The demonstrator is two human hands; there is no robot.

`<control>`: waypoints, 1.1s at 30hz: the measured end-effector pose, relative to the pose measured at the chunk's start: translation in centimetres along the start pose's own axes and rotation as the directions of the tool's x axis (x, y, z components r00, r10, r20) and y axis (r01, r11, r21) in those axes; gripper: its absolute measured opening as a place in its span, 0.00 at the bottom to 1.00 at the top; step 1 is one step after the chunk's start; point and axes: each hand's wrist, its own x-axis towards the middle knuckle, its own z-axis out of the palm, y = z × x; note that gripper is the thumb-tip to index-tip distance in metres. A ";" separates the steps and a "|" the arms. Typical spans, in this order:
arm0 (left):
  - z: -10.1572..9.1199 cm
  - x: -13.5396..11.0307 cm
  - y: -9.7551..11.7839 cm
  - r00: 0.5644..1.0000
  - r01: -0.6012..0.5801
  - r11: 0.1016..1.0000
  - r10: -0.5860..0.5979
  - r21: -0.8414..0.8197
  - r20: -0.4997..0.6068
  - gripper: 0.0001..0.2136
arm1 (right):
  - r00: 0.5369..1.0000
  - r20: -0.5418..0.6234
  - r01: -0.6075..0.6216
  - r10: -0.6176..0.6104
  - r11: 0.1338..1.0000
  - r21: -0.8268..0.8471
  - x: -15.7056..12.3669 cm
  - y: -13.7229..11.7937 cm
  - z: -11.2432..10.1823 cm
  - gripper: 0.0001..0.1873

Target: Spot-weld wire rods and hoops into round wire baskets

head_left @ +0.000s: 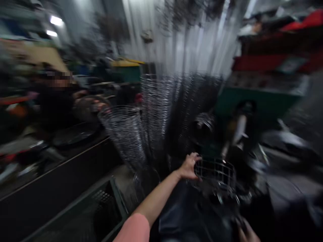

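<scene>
The picture is smeared by motion. My left hand (188,167), at the end of an arm in a pink sleeve, is closed on the near rim of a small dark wire basket (216,174) that stands low in front of me. Only the top of my right hand (246,232) shows at the bottom edge, below and to the right of the basket, and its fingers are too blurred to read. Tall stacks of shiny wire baskets (131,134) rise just left of and behind my left hand.
Another person (57,101) is at the left, with hands near a round wire piece (91,104). A dark green crate (101,208) sits at the bottom left beside a long dark bench (50,174). A green machine (257,101) and red shelving (277,60) stand at the right.
</scene>
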 end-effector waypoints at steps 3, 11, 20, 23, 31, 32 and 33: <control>-0.1 -0.2 2.1 0.998 -0.025 0.983 0.012 0.180 0.069 0.48 | 0.994 0.099 -0.063 0.048 0.985 0.162 -1.9 -1.2 -2.7 0.15; 1.4 0.2 7.0 0.985 -0.149 0.912 0.105 0.382 0.136 0.43 | 0.775 0.584 0.151 -0.242 0.968 0.200 2.0 -9.4 -6.3 0.11; 2.3 0.7 7.3 0.978 -0.171 0.928 0.119 0.330 0.170 0.43 | 0.868 0.410 0.421 -0.280 0.853 -0.308 4.1 -9.7 -2.1 0.11; 2.3 1.0 6.8 0.977 -0.164 0.941 0.114 0.296 0.179 0.42 | 0.809 0.475 0.494 -0.347 0.839 -0.228 4.1 -9.2 -2.4 0.13; 2.7 2.5 5.4 0.979 -0.146 0.963 0.108 0.226 0.170 0.43 | 0.791 0.543 0.499 -0.281 0.810 -0.308 5.2 -9.7 -2.4 0.17; 2.7 2.8 5.2 0.980 -0.142 0.965 0.105 0.220 0.169 0.43 | 0.793 0.543 0.499 -0.277 0.806 -0.318 5.4 -9.8 -2.3 0.16; 2.7 3.0 5.1 0.980 -0.134 0.967 0.098 0.215 0.171 0.43 | 0.795 0.541 0.500 -0.275 0.802 -0.326 5.5 -9.8 -2.1 0.15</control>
